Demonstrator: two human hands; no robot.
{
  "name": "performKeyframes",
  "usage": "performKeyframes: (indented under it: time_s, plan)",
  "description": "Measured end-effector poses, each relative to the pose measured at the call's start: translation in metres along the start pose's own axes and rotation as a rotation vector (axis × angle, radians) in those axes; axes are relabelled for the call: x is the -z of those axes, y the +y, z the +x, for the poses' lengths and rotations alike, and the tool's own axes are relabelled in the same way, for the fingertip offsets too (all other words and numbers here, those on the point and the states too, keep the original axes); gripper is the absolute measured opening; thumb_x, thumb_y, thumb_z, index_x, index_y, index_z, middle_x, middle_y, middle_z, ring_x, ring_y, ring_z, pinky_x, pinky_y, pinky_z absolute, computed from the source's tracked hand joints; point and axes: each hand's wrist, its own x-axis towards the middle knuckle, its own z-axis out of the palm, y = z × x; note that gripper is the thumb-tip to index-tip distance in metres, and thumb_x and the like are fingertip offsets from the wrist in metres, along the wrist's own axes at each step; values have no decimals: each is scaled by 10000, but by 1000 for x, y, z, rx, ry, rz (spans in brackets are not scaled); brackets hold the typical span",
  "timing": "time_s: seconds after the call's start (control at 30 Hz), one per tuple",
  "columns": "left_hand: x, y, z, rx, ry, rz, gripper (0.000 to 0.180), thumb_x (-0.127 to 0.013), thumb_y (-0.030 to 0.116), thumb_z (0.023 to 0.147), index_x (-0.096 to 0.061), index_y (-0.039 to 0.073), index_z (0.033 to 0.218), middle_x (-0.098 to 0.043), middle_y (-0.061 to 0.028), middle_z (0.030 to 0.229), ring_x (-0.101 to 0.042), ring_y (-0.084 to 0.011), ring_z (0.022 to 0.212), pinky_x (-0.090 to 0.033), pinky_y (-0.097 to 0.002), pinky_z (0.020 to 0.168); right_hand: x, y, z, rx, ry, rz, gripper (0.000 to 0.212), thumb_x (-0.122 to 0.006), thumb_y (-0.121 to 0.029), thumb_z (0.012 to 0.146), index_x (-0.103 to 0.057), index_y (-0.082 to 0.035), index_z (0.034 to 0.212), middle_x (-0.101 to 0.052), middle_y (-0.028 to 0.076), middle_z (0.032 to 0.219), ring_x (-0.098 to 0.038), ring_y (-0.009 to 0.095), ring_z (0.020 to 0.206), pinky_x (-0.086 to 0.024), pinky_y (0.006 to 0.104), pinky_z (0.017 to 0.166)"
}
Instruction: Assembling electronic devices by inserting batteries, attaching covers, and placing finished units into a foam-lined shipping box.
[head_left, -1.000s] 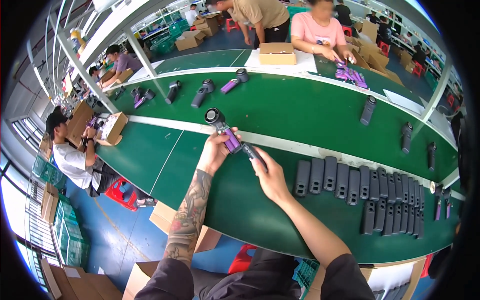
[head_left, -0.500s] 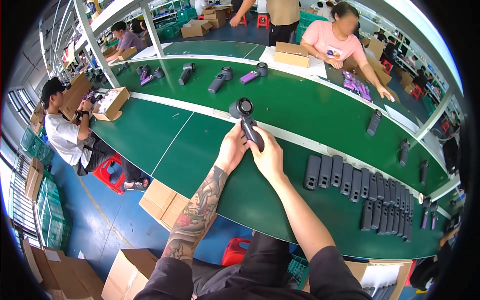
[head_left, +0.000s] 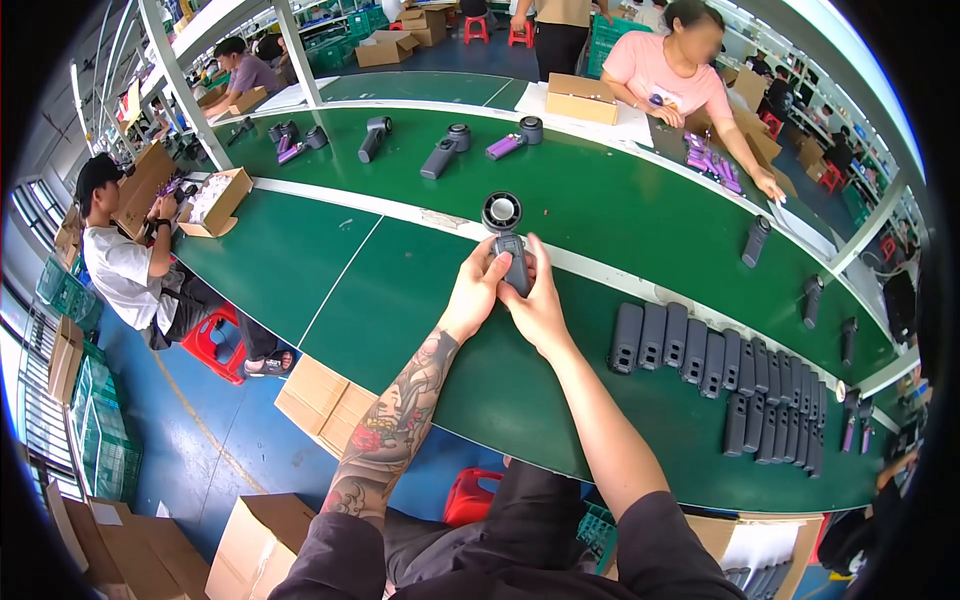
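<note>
While two bare forearms come up from the bottom edge, a small grey hand fan [head_left: 507, 245] is held between both hands above the green table [head_left: 400, 300]. The left hand [head_left: 473, 292] is wrapped round the left side of the handle, with its fingers [head_left: 487, 268] curled shut on it. The right hand [head_left: 538, 300] is pressed on the right side of the same handle, and its fingers [head_left: 533, 262] are closed round it too. The round head of the fan is seen above the hands, pointing away from the person. Just to the right, a row of dark grey handle shells [head_left: 720, 370] is laid side by side on the table. Further off, past a white line, more fans [head_left: 445, 152] are laid on the far belt, some grey and some purple. A brown cardboard box [head_left: 581, 98] is set near a person in a pink shirt [head_left: 670, 70], whose hand is stretched out over the table. At the far left, an open box [head_left: 215, 200] is kept beside a seated person in a white shirt [head_left: 120, 270]
</note>
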Motion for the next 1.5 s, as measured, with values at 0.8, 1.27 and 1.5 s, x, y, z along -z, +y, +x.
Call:
performKeyframes:
  time_s: [0.8,1.27,1.5]
  plan:
    - [7,-42,37,-238,187,720,406,-535,282,1038,-526,29,1355,-648,-150,1165,-620,-271,1064,-481,-352,958,87,4,46,-975,-127,1279,358,-687,-224,954,-572,13,1197,-693,186,929,-534,94,546,-390,194,443]
    - [76,-83,259,-454,290,1373,617,-586,321,964,-372,46,1474,-412,-268,1485,-495,-446,1284,-455,-504,1029,180,26,107,-55,-437,-289,384,-554,98,794,-614,11,1163,-628,169,1163,-603,336,1045,-513,408,922]
    - [38,-75,297,-275,120,1530,542,-604,355,940,-506,7,1344,-587,-243,1242,-597,-414,1098,-509,-462,918,174,-33,43,455,-898,-607,225,-675,-23,739,-707,-63,959,-637,150,1029,-586,302,1041,-478,419,916]
